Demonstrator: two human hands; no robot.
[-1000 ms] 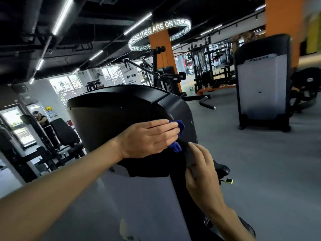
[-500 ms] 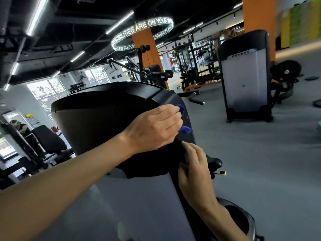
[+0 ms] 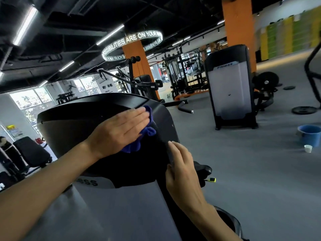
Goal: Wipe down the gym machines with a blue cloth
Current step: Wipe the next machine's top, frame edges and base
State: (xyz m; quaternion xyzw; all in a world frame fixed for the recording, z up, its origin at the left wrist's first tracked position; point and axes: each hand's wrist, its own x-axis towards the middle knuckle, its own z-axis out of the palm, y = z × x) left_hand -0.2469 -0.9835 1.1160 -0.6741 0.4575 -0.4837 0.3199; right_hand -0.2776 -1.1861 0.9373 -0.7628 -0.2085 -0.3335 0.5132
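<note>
Head view: flat left hand (image 3: 121, 131) presses cloth (image 3: 139, 138) on machine (image 3: 73, 119) marked "…ess"; right hand (image 3: 182, 173) rests open; another reads "Fitness" (image 3: 224, 64).

Grey gym floor (image 3: 243, 162), orange pillars (image 3: 238, 23), a black ceiling (image 3: 78, 14) with strip lights (image 3: 110, 34) and a glowing ring sign (image 3: 132, 42); bright windows (image 3: 29, 100) at left.

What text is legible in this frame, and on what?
"POSSIBILITIES ARE ON YOUR": lit ring sign around the orange pillar; remaining letters mirrored or cut off.
"Fitness": far machine's shroud.
"ess": near machine's shroud, start hidden by the left arm.
White wall sign and yellow notice: too blurred to read.
</note>
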